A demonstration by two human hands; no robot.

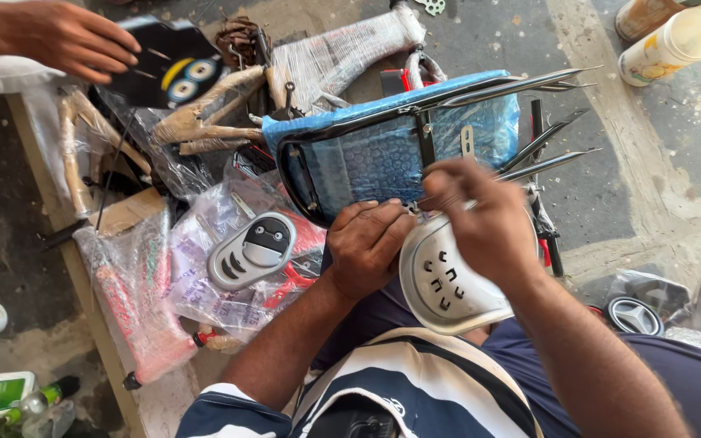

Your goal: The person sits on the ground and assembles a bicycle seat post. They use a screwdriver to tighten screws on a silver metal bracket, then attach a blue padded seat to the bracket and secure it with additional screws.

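The left hand (367, 251) braces the white moulded plastic seat shell (440, 284) with curled fingers, steadying it just below the right hand (480, 219), whose fingers pinch closed on a small fitting, unidentifiable, against the blue-wrapped black metal frame (383, 158).

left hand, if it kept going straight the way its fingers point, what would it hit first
Probably the blue-wrapped seat back in its black frame: the left hand points up and away, its fingertips nearly at the frame's lower edge beside the white seat. Depth is unclear.
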